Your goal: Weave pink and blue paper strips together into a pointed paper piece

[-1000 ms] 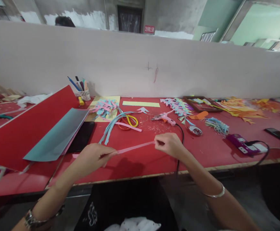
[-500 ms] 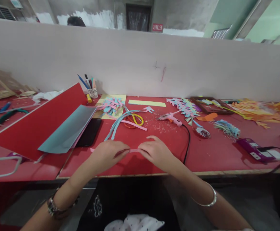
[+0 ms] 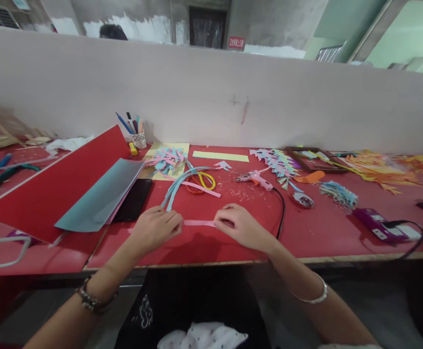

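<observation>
Between my two hands a narrow pink paper strip (image 3: 199, 223) is stretched level, just above the front of the red table (image 3: 211, 249). My left hand (image 3: 156, 227) is closed on the strip, and a pale end of it shows beyond the hand's left side. My right hand (image 3: 241, 227) pinches the strip's right end, its fingertips partly hidden. Just beyond my left hand lie long blue paper strips (image 3: 173, 190) and another pink strip (image 3: 206, 189). Scissors with yellow and orange handles (image 3: 208, 181) lie partly under them.
A pink glue gun (image 3: 257, 179) lies beyond my right hand, its black cord (image 3: 283, 208) running to the table's front edge. Cut paper pieces (image 3: 168, 159) are heaped behind. Leaning red board (image 3: 62, 184) and a black phone (image 3: 133, 201) are left; a purple power strip (image 3: 377, 225) is right.
My hands have moved apart, so a longer stretch of the pink strip shows between them. My left hand has shifted left and my right hand slightly right.
</observation>
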`<act>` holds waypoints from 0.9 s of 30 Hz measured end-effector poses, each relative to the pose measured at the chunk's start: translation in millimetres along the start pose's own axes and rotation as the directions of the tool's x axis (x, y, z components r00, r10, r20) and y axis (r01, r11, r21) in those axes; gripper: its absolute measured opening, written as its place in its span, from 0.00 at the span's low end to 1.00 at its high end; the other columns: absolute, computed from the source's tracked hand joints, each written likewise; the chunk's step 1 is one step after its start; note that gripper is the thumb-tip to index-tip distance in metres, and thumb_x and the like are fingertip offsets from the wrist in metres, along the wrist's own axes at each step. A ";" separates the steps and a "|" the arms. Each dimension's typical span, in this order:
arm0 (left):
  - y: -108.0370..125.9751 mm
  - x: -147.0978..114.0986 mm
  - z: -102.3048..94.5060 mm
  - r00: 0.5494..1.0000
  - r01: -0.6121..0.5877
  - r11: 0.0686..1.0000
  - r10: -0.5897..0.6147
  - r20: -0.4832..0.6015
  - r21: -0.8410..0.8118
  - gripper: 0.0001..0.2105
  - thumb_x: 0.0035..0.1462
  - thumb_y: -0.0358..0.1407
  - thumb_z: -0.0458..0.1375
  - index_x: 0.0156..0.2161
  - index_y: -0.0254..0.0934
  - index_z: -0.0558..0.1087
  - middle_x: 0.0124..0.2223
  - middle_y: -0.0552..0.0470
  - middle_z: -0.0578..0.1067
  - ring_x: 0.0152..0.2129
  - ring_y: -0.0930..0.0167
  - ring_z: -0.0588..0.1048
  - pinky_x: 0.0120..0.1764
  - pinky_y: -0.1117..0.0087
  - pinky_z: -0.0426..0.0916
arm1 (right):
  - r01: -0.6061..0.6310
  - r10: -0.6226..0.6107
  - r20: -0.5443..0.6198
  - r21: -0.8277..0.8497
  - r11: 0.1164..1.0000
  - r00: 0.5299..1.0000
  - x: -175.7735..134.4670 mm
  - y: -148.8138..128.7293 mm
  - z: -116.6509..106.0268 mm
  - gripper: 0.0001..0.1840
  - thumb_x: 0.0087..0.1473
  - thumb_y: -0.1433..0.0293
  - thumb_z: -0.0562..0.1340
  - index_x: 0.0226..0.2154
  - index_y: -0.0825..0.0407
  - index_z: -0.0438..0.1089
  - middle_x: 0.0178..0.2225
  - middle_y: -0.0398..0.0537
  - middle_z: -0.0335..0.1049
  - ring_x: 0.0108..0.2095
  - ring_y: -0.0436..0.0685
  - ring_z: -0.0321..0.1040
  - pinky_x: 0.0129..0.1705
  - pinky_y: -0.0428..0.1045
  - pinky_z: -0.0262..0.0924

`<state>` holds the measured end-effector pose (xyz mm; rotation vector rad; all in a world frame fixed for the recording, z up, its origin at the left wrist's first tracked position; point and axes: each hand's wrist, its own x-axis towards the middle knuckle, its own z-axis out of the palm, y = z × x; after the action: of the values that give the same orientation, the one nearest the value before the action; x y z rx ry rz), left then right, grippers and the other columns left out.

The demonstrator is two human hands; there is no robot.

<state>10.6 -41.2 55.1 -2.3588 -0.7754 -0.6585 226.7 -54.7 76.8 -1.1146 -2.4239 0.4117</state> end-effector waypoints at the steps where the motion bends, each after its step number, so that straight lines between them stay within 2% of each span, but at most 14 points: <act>1: -5.9 -5.3 0.2 1.000 0.006 1.000 -0.006 0.000 0.014 0.14 0.51 0.24 0.45 0.18 0.38 0.63 0.15 0.59 0.67 0.14 0.77 0.64 0.25 0.74 0.54 | -0.020 0.020 -0.010 0.021 1.000 1.000 -2.8 4.0 -3.0 0.13 0.54 0.71 0.52 0.20 0.55 0.62 0.19 0.41 0.62 0.22 0.46 0.55 0.31 0.43 0.49; 4: -25.4 -24.6 -0.7 0.996 0.065 0.998 -0.065 0.058 0.002 0.15 0.51 0.25 0.44 0.18 0.38 0.64 0.14 0.58 0.67 0.13 0.77 0.63 0.25 0.74 0.55 | -0.052 0.054 -0.035 0.052 0.997 0.998 -12.9 15.9 -13.3 0.14 0.53 0.69 0.52 0.20 0.55 0.62 0.18 0.41 0.61 0.22 0.47 0.56 0.29 0.43 0.49; 6: -36.9 -37.4 -2.3 0.969 0.203 0.979 -0.199 0.147 -0.016 0.14 0.51 0.27 0.44 0.19 0.39 0.64 0.16 0.57 0.69 0.13 0.76 0.63 0.25 0.73 0.55 | -0.085 0.089 -0.063 0.063 0.994 0.994 -20.4 22.2 -21.2 0.13 0.53 0.69 0.51 0.19 0.54 0.61 0.18 0.41 0.61 0.21 0.47 0.56 0.28 0.43 0.49; 7: -40.8 -42.5 -3.0 0.937 0.298 0.954 -0.289 0.196 -0.020 0.13 0.50 0.29 0.44 0.19 0.38 0.65 0.17 0.56 0.70 0.14 0.75 0.64 0.24 0.73 0.55 | -0.109 0.116 -0.084 0.078 0.991 0.990 -23.9 24.4 -24.9 0.13 0.52 0.69 0.51 0.19 0.54 0.60 0.18 0.41 0.61 0.22 0.47 0.56 0.27 0.43 0.49; 9: -43.3 -47.5 -3.3 0.840 0.493 0.868 -0.456 0.295 -0.062 0.12 0.50 0.31 0.44 0.20 0.38 0.65 0.19 0.54 0.71 0.16 0.74 0.65 0.24 0.73 0.55 | -0.152 0.170 -0.125 0.141 0.978 0.977 -28.8 26.4 -30.1 0.12 0.52 0.69 0.51 0.19 0.53 0.60 0.19 0.41 0.61 0.22 0.47 0.57 0.25 0.43 0.49; 11: -37.7 -44.0 -0.9 0.741 0.650 0.726 -0.542 0.396 -0.225 0.11 0.50 0.35 0.45 0.23 0.37 0.67 0.23 0.52 0.73 0.20 0.72 0.68 0.24 0.73 0.57 | -0.167 0.207 -0.142 0.250 0.954 0.968 -29.3 24.5 -29.1 0.12 0.52 0.68 0.51 0.20 0.53 0.60 0.18 0.40 0.59 0.20 0.46 0.56 0.24 0.42 0.49; 12: -32.4 -39.1 1.2 0.714 0.694 0.626 -0.537 0.449 -0.355 0.11 0.50 0.37 0.46 0.27 0.37 0.69 0.26 0.51 0.73 0.22 0.72 0.69 0.26 0.73 0.60 | -0.166 0.219 -0.140 0.316 0.934 0.966 -27.7 22.1 -25.4 0.13 0.52 0.67 0.51 0.20 0.53 0.60 0.17 0.39 0.58 0.20 0.46 0.55 0.23 0.42 0.49; 13: -26.3 -32.4 3.7 0.711 0.703 0.511 -0.495 0.500 -0.495 0.12 0.50 0.40 0.46 0.32 0.36 0.69 0.28 0.50 0.73 0.23 0.72 0.70 0.27 0.73 0.61 | -0.162 0.229 -0.132 0.388 0.907 0.964 -25.1 18.9 -19.4 0.14 0.52 0.65 0.51 0.20 0.53 0.59 0.16 0.39 0.57 0.19 0.45 0.53 0.22 0.42 0.48; 15: -14.4 -15.9 8.8 0.753 0.653 0.275 -0.332 0.568 -0.705 0.19 0.51 0.43 0.46 0.44 0.35 0.67 0.32 0.49 0.73 0.22 0.74 0.69 0.29 0.72 0.64 | -0.157 0.262 -0.122 0.541 0.826 0.957 -18.0 10.8 -2.2 0.15 0.52 0.62 0.52 0.20 0.53 0.59 0.15 0.37 0.54 0.17 0.44 0.51 0.21 0.42 0.48; 17: -7.1 1.4 11.8 0.806 0.578 0.096 -0.221 0.549 -0.811 0.23 0.53 0.47 0.45 0.48 0.34 0.64 0.32 0.48 0.73 0.22 0.74 0.69 0.31 0.71 0.65 | -0.164 0.301 -0.083 0.688 0.707 0.950 -10.7 2.2 18.4 0.16 0.51 0.58 0.52 0.21 0.53 0.59 0.14 0.36 0.52 0.15 0.43 0.49 0.18 0.41 0.46; 19: -6.2 15.7 11.1 0.829 0.513 -0.018 -0.248 0.501 -0.858 0.25 0.55 0.48 0.40 0.50 0.34 0.64 0.36 0.46 0.72 0.21 0.75 0.67 0.29 0.71 0.65 | -0.195 0.355 -0.040 0.775 0.601 0.934 -6.0 -4.7 36.7 0.17 0.49 0.56 0.53 0.21 0.53 0.58 0.13 0.34 0.51 0.13 0.43 0.46 0.16 0.41 0.44; 21: -9.7 24.7 7.3 0.812 0.503 -0.021 -0.332 0.480 -0.864 0.24 0.57 0.47 0.38 0.47 0.34 0.67 0.36 0.46 0.72 0.20 0.76 0.65 0.28 0.71 0.64 | -0.225 0.389 -0.003 0.813 0.537 0.921 -5.3 -8.4 49.0 0.18 0.49 0.56 0.53 0.21 0.53 0.58 0.11 0.33 0.49 0.12 0.42 0.45 0.15 0.41 0.43; 24: -16.5 28.0 2.3 0.775 0.528 0.040 -0.431 0.462 -0.848 0.23 0.57 0.46 0.40 0.41 0.32 0.72 0.31 0.48 0.72 0.20 0.75 0.64 0.25 0.72 0.63 | -0.283 0.424 0.057 0.822 0.494 0.904 -12.2 -8.1 54.6 0.17 0.49 0.56 0.53 0.20 0.53 0.57 0.10 0.31 0.47 0.10 0.42 0.43 0.14 0.40 0.41; 27: -22.3 23.3 4.4 0.718 0.544 0.013 -0.523 0.458 -0.839 0.24 0.55 0.48 0.41 0.38 0.32 0.73 0.28 0.49 0.71 0.19 0.75 0.63 0.20 0.74 0.61 | -0.371 0.353 0.213 0.797 0.477 0.911 -24.4 -6.8 51.6 0.16 0.49 0.58 0.53 0.21 0.53 0.58 0.10 0.33 0.51 0.10 0.42 0.47 0.13 0.39 0.44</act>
<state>13.9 -14.7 73.8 -3.0298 -1.7303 -1.9606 210.5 -82.2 28.9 -1.1139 -1.5667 1.5279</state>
